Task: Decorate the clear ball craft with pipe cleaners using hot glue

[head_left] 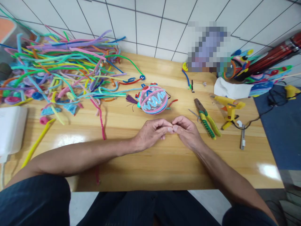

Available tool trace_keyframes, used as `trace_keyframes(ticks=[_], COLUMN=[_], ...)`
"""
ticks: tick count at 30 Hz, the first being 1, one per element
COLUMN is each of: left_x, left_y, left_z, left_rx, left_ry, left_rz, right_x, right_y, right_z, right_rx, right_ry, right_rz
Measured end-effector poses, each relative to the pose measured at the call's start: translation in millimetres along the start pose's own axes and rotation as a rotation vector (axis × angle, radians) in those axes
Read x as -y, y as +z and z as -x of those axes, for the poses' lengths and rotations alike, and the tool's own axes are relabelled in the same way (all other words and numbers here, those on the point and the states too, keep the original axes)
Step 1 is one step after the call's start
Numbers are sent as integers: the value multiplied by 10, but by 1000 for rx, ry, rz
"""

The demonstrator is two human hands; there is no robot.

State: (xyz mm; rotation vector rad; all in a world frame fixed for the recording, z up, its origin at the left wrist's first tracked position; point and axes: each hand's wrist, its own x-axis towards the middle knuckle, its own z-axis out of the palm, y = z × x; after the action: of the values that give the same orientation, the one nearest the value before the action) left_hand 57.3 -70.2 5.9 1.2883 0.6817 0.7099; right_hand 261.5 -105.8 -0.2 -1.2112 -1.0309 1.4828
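Note:
My left hand (154, 133) and my right hand (185, 130) meet fingertip to fingertip over the middle of the wooden table. Both are pinched closed; whatever lies between the fingertips is too small to make out. Just beyond them rests a clear rounded ornament (154, 102), wrapped in pink and light blue pipe cleaners, with a purple tassel (131, 99) at its left end. A short red piece (173, 102) lies by its right side. Green-and-yellow pliers (207, 121) are to the right of my right hand, beside small scissors (194, 114).
Many coloured pipe cleaners (61, 66) are heaped at the back left, near a white box (11, 130). On the right are a yellow glue gun (229, 108) with its cable, a cutter (242, 138), white paper (231, 88) and a red cylinder (270, 56). A tiled wall stands behind.

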Motion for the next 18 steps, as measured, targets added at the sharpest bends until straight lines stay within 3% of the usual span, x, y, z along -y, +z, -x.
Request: trace_keyframes(ticks=[4, 8, 12, 18], left_x=[-56, -50, -25, -78], left_y=[-2, 4, 11, 2], left_z=[32, 28, 22, 41], left_rx=[47, 114, 101, 47], left_ry=[103, 33, 14, 209], left_rz=[-70, 26, 94, -249], right_x=[86, 117, 116, 99], right_y=[13, -14, -20, -20], right_z=[2, -7, -8, 11], right_rx=[116, 181, 174, 167], right_ry=[68, 93, 75, 100], right_rz=[-61, -75, -89, -99])
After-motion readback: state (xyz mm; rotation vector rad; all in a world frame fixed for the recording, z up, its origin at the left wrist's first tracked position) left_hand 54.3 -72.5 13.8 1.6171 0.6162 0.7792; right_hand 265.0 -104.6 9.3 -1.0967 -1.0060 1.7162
